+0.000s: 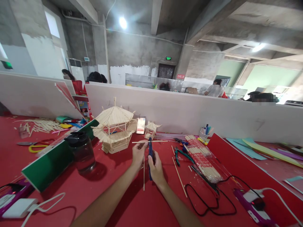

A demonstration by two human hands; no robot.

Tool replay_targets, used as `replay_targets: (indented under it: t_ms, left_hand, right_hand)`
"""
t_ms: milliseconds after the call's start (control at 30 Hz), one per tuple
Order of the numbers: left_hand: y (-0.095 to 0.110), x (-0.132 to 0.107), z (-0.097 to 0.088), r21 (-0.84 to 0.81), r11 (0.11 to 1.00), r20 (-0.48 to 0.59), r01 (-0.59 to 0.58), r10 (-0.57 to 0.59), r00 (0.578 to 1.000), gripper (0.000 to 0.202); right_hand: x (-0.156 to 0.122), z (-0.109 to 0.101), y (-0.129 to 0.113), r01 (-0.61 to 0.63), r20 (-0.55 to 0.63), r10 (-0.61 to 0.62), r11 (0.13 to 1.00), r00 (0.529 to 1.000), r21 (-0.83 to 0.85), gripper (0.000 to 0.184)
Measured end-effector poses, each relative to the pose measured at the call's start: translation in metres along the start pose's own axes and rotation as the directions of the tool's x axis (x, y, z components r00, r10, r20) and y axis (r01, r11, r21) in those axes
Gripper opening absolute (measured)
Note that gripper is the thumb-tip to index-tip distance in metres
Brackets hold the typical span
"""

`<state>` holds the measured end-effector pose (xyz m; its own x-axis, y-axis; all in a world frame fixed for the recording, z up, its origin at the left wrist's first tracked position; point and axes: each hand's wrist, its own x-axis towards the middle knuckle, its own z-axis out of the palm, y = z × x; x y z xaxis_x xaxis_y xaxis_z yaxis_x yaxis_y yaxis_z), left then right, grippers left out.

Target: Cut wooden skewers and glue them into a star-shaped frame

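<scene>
My left hand (pixel 139 152) pinches a thin wooden stick (pixel 161 141) that lies crosswise in front of me. In my right hand (pixel 156 165) is a pair of blue-handled pliers or cutters (pixel 150 157), its head up against the stick; the exact tool kind is hard to make out. Another stick (pixel 144 179) lies lengthwise on the red table below my hands. Behind them stands a large pavilion model (pixel 115 126) built of sticks, with a smaller stick pavilion (pixel 151 128) to its right. A lit phone (pixel 141 125) leans between the two.
A dark water bottle (pixel 81 154) stands at left beside a green divider (pixel 50 164). To the right lie green-handled pliers (pixel 183 154), packs of sticks (pixel 205 164), a black cable (pixel 203 211) and a red divider (pixel 234 164). A white partition (pixel 189 110) closes the back; people are beyond it.
</scene>
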<state>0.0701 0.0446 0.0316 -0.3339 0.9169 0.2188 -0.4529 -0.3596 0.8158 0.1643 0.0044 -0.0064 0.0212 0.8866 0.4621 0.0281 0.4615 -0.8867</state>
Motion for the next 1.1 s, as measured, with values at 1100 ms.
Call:
replay_targets:
  t_ms: [1100]
  left_hand:
    - [0.0023,-0.0003,0.0004,0.045,0.999,0.003,-0.015,0.015,1.0,0.039]
  right_hand:
    - [-0.0008,-0.0008,-0.0001,-0.013,0.011,0.013,1.0,1.0,-0.005,0.035]
